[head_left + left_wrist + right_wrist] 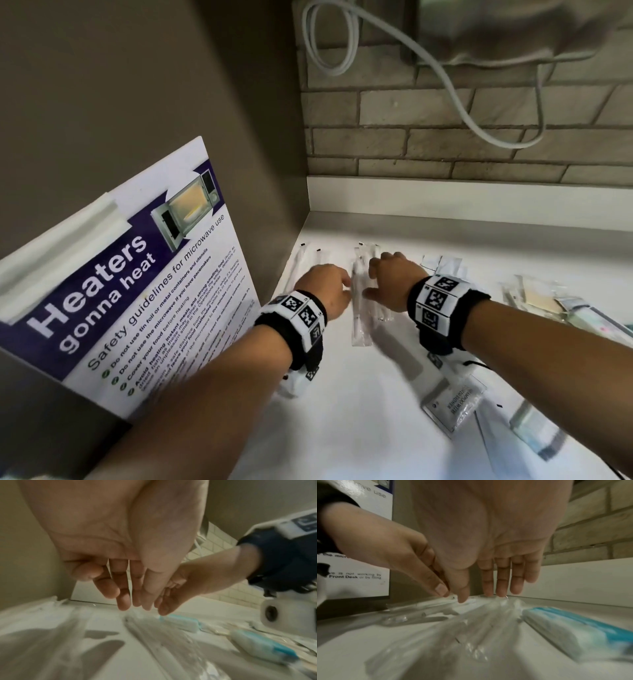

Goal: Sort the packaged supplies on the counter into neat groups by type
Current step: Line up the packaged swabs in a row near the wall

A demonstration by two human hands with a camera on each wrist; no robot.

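A bundle of long clear-wrapped packets lies in the middle of the head view on the white counter, its long axis running from the lower centre of the frame up toward the back wall, tilted only a little off vertical; the near ends reach the centre of the picture and the far ends, with small black marks, point at the upstand. The left hand sits on the bundle's left side and the right hand on its right, the two facing each other across it. Both hands have their fingers straight and close together, tips down at the packets, gripping nothing; the right wrist view shows the right fingers extended with tips at the plastic, and the left wrist view shows the left fingers likewise stretched. Two more slim packets lie parallel just left of the bundle, near the side panel. At the right of the frame sit flat sachets, a printed sachet lower down, and blue-and-white wrapped packs. A microwave safety poster fills the left, a brick-pattern wall with a white cable the top.
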